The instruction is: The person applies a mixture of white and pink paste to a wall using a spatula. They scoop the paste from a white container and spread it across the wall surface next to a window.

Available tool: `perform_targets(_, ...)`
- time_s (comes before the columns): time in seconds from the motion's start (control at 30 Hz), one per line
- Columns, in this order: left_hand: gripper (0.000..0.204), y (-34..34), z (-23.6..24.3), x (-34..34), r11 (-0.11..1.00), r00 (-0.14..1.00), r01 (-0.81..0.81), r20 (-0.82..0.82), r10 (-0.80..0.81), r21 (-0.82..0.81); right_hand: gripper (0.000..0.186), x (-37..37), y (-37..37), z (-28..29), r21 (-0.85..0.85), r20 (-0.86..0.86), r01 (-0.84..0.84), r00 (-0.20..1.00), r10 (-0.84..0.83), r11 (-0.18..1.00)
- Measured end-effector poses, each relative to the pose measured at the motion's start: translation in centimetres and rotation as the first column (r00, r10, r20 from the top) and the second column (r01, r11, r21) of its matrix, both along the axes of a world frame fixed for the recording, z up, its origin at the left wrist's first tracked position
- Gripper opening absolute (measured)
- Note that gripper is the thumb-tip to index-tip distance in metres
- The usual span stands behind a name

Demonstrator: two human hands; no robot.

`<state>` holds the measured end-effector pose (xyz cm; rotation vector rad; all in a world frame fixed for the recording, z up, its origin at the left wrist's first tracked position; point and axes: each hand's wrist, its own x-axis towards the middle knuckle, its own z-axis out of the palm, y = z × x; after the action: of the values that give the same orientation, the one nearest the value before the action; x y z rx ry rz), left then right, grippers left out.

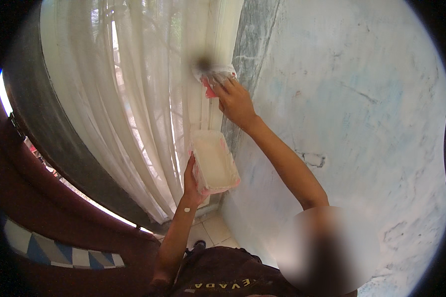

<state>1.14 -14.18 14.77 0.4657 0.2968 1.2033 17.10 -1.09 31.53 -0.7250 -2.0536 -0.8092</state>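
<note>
My left hand (191,180) is closed around the side and underside of a rectangular plastic tub (215,161). Smooth white putty or paint lies inside it, and white smears with pink patches cover its outside. Higher up, my right hand (235,101) grips a flat red scraper (209,90) coated with white along its upper part. The scraper is at the pale window frame (210,111), beside a grey strip of wall (250,54); whether it touches the surface I cannot tell. A dark blurred spot hides part of its upper left end.
Sheer white curtains (129,99) hang at the left, close to the tub. A patchy white and bluish wall (352,99) with cracks and a chipped spot (313,159) fills the right. Pale floor tiles (208,230) show below. A dark brown surface (49,208) lies at lower left.
</note>
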Motion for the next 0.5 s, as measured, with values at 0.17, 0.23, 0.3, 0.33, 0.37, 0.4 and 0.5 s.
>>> perform_targets(0.17, 0.067, -0.3, -3.7, -0.4, 0.997, 0.998, 0.032, 0.058, -0.028, -0.07, 0.067, -0.3, -0.1, -6.0, -0.097, -0.026, -0.05, 0.999, 0.048, 0.994)
perform_targets(0.23, 0.066, -0.8, -5.4, -0.3, 0.997, 0.994, 0.057, 0.097, -0.052, -0.051, 0.068, -0.3, -0.2, -8.2, -0.121, -0.034, -0.045, 0.999, 0.041, 0.992)
perform_targets(0.3, 0.063, -1.3, -7.4, -0.5, 0.995, 0.997, 0.033, 0.079, -0.025, -0.096, 0.069, -0.5, -0.6, -10.4, -0.147, -0.04, -0.047, 0.998, 0.041, 0.988)
perform_targets(0.33, 0.061, -1.6, -8.5, -0.7, 0.992, 0.998, 0.006, 0.069, 0.003, -0.124, 0.068, -0.5, -0.9, -11.4, -0.181, -0.034, -0.049, 0.998, 0.043, 0.982)
perform_targets(0.37, 0.061, -2.2, -9.6, -0.9, 0.99, 0.998, -0.001, 0.061, 0.01, -0.142, 0.067, -0.6, -1.3, -12.4, -0.215, -0.029, -0.052, 0.999, 0.046, 0.975)
perform_targets(0.4, 0.06, -2.5, -10.8, -1.1, 0.982, 0.997, 0.006, 0.073, 0.008, -0.191, 0.067, -0.6, -1.6, -13.5, -0.228, -0.038, -0.057, 0.998, 0.05, 0.972)
perform_targets(0.5, 0.06, -3.7, -13.1, -0.9, 0.967, 0.998, 0.024, 0.069, -0.007, -0.254, 0.062, 0.4, -2.4, -17.9, -0.349, -0.047, -0.059, 0.998, 0.045, 0.935)
